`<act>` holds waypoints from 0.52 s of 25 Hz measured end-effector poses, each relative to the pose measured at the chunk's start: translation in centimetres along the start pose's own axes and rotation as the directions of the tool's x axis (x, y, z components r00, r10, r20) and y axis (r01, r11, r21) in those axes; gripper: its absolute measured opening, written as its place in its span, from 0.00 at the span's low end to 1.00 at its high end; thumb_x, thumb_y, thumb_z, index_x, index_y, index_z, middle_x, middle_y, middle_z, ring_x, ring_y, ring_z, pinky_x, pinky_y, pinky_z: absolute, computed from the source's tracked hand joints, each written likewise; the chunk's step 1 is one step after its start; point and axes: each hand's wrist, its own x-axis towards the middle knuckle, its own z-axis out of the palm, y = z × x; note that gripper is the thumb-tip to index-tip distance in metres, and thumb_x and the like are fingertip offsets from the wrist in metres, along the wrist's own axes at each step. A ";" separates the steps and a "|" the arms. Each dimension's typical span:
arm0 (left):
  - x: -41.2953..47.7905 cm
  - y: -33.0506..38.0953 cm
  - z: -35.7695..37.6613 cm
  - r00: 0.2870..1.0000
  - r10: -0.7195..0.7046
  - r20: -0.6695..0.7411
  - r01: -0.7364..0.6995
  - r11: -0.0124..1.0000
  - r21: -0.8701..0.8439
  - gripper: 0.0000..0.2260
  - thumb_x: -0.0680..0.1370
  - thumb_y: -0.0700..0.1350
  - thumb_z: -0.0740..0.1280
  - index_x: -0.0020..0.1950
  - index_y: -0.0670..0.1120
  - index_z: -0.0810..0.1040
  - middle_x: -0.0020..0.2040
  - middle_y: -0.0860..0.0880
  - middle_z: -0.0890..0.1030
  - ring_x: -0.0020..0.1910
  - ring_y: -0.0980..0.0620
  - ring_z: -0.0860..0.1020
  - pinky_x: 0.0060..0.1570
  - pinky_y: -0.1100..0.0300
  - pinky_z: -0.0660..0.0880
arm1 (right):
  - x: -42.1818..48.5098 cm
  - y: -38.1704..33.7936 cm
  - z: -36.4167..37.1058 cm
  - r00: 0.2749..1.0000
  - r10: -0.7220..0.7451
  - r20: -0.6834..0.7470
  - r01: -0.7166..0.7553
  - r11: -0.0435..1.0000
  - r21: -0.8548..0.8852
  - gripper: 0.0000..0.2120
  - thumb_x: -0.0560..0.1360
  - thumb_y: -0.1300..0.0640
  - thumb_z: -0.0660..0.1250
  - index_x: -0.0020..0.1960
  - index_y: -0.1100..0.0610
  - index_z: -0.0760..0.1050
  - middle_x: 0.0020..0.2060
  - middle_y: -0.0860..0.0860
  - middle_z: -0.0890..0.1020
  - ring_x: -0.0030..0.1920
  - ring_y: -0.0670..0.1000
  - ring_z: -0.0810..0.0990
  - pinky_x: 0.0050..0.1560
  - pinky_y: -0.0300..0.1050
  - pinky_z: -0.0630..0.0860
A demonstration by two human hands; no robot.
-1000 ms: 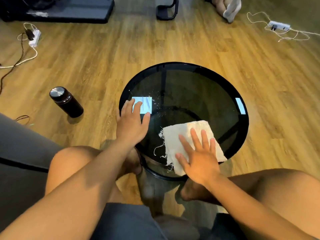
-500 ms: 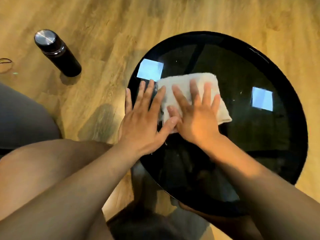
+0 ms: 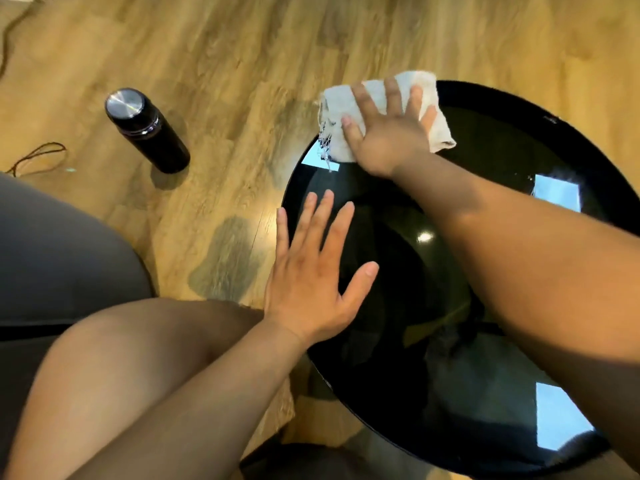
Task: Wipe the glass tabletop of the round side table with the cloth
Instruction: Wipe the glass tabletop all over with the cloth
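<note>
The round side table (image 3: 512,140) has a dark glass top in a black rim and fills the right half of the view. A folded white cloth (image 3: 372,95) with frayed threads lies on its far left edge, partly hanging over the rim. My right hand (image 3: 388,133) presses flat on the cloth with its fingers spread. My left hand (image 3: 311,278) rests flat on the glass at the near left rim, fingers apart, holding nothing.
A black flask with a steel lid (image 3: 145,129) stands on the wooden floor left of the table. A thin cord (image 3: 38,157) lies further left. A grey seat (image 3: 62,251) and my bare knee (image 3: 138,341) are at the lower left.
My right hand has pushed the cloth from the middle left of the glass out to the far left rim. My left hand has slid back toward me, apart from the cloth.
</note>
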 end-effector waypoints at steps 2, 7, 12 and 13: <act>0.0 0.0 -0.2 1.000 -0.020 -0.022 0.020 0.999 -0.026 0.31 0.80 0.61 0.52 0.78 0.46 0.58 0.80 0.44 0.57 0.80 0.46 0.50 0.76 0.41 0.41 | -3.1 0.4 -0.1 1.000 -0.010 0.013 0.010 1.000 -0.007 0.27 0.80 0.39 0.45 0.78 0.39 0.46 0.80 0.52 0.44 0.78 0.64 0.40 0.74 0.67 0.43; 0.0 0.2 -0.5 0.999 -0.037 -0.020 0.037 0.999 0.013 0.31 0.78 0.63 0.48 0.76 0.48 0.62 0.78 0.45 0.62 0.79 0.46 0.53 0.76 0.39 0.41 | -19.7 3.7 2.8 0.994 -0.103 -0.044 0.102 0.994 -0.036 0.28 0.75 0.41 0.49 0.75 0.43 0.63 0.77 0.56 0.61 0.74 0.68 0.57 0.68 0.67 0.62; -0.1 0.4 -0.3 0.998 -0.040 0.041 0.033 0.989 0.145 0.31 0.78 0.65 0.45 0.76 0.52 0.62 0.79 0.47 0.61 0.80 0.47 0.51 0.75 0.37 0.39 | -36.4 7.3 5.3 1.000 -0.014 -0.025 0.013 1.000 -0.025 0.25 0.75 0.42 0.58 0.70 0.46 0.70 0.74 0.57 0.66 0.71 0.67 0.63 0.65 0.67 0.66; -0.1 0.4 -0.2 0.998 -0.034 0.061 0.022 0.984 0.178 0.31 0.78 0.66 0.45 0.77 0.53 0.61 0.79 0.47 0.60 0.80 0.46 0.50 0.75 0.36 0.39 | -37.9 7.5 5.5 1.000 0.008 0.010 -0.007 0.999 -0.044 0.25 0.76 0.40 0.56 0.71 0.45 0.68 0.75 0.55 0.64 0.72 0.67 0.62 0.66 0.66 0.65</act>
